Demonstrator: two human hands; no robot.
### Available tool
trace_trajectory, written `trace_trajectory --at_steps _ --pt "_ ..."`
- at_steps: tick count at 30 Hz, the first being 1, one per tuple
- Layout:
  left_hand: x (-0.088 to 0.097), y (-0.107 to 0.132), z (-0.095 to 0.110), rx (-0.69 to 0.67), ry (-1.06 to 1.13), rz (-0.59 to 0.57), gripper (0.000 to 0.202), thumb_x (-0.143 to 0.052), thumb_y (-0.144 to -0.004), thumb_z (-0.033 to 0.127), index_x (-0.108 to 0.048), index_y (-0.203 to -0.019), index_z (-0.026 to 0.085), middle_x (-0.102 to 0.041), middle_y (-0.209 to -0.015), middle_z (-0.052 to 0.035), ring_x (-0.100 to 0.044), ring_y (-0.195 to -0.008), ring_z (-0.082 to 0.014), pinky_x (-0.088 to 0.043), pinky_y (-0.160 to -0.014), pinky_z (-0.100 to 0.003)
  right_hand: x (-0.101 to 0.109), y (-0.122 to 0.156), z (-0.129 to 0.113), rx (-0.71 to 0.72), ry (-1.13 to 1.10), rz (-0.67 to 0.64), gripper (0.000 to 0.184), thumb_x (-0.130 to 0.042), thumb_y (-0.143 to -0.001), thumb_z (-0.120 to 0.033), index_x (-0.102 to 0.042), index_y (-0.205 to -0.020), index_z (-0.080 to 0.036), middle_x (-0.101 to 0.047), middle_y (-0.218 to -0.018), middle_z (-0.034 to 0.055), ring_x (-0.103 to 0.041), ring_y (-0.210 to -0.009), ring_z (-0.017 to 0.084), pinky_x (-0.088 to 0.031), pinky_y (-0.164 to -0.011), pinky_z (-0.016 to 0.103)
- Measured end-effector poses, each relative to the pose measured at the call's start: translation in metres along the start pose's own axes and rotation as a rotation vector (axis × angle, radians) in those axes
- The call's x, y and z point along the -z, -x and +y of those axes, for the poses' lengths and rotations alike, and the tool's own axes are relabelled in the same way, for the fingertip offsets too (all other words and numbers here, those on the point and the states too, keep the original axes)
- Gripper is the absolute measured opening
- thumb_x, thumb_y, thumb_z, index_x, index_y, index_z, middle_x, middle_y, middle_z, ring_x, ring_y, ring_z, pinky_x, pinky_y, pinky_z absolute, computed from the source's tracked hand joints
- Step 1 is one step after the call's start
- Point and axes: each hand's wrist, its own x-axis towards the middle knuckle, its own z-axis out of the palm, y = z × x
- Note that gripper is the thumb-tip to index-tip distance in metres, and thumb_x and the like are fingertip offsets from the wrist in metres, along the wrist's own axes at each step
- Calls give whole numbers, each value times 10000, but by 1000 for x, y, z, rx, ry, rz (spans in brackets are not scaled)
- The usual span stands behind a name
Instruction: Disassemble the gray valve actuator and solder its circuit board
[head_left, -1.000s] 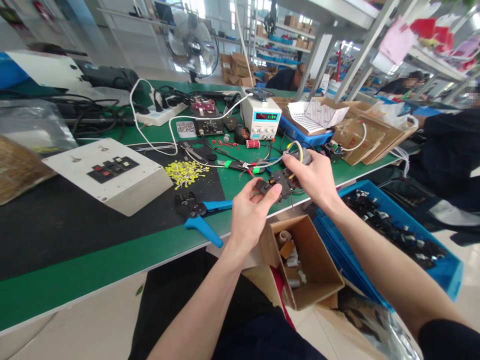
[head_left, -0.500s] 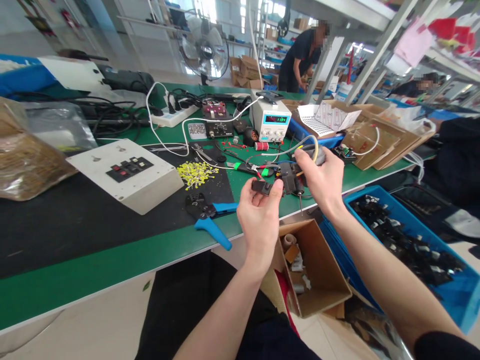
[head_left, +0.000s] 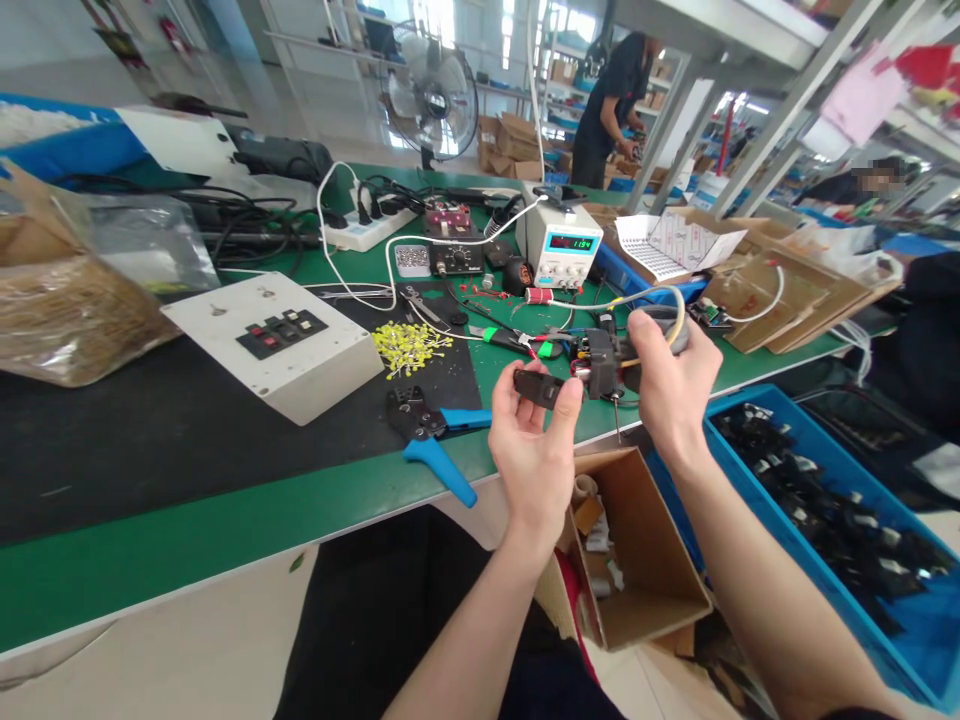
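Observation:
Pinched between the thumb and fingers of my left hand (head_left: 534, 450) is a small black plastic piece (head_left: 537, 387). My right hand (head_left: 679, 385) is closed around a dark wired device (head_left: 602, 362), whose black boxy end faces the left hand with coloured wires showing beside it. A pale cable (head_left: 681, 310) loops over the right hand. The black piece and the device are apart, both above the bench's front edge. Right-hand fingers hide part of the device. Blue-handled crimping pliers (head_left: 439, 470) lie left of my left hand.
Yellow-tipped small parts (head_left: 411, 345) lie piled beside a sloped switch box (head_left: 300, 370). Behind stand a power supply (head_left: 559, 245) and a fan (head_left: 429, 90). Below the edge are a cardboard box (head_left: 660, 560) and a blue bin (head_left: 825, 520) of black parts. A person (head_left: 611, 105) stands beyond.
The view has shifted, moving the scene rightward in the picture. The gap between the black piece and the device is slightly wider, and the piece is turned a little. Both hands keep their holds.

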Motion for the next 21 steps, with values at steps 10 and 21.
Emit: trace_trajectory --at_steps 10,21 --pt "13 -4 -7 151 -14 19 531 -896 -801 347 -594 -1203 172 -713 -1166 -88 -719 -1114 -192 -548 -1008 -303 3 8 3 168 75 33 336 -799 -846 -476 -714 -933 -163 -640 -757 5 -532 -642 144 -457 -621 277" --pt "11 -4 4 334 47 -75 322 -835 -845 422 -686 -959 161 -729 -980 -52 -670 -953 -168 -489 -936 -310 10 12 11 268 25 52 351 -775 -855 -500 -709 -984 -180 -665 -826 21 -583 -708 181 -500 -713 331"
